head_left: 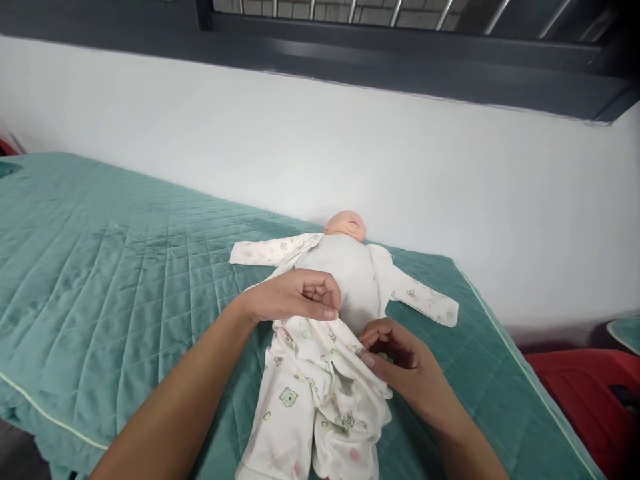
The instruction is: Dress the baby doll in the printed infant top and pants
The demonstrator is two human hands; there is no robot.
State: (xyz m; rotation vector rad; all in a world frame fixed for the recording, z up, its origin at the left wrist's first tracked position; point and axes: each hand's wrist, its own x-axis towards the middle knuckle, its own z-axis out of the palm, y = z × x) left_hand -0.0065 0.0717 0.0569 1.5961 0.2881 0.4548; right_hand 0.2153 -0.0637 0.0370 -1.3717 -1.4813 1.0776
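Observation:
A baby doll point(346, 225) lies on its back, its head toward the wall and its arms spread in a white patterned jacket point(425, 297). The jacket hangs apart at the front, showing the pale grey-white torso point(345, 267). White baby trousers point(289, 407) with green animal prints cover the lower body. My left hand point(300, 293) pinches the trousers' waistband near the middle of the belly. Closed on the waistband's right side is my right hand point(400, 360), thumb against fingers. An opening shows at the trousers' crotch.
The doll rests on a green quilted cover point(140, 287) with a pale piped edge. Behind it rises a white wall point(310, 153) below a dark barred window frame point(350, 50). A red chair point(590, 393) stands past the right edge.

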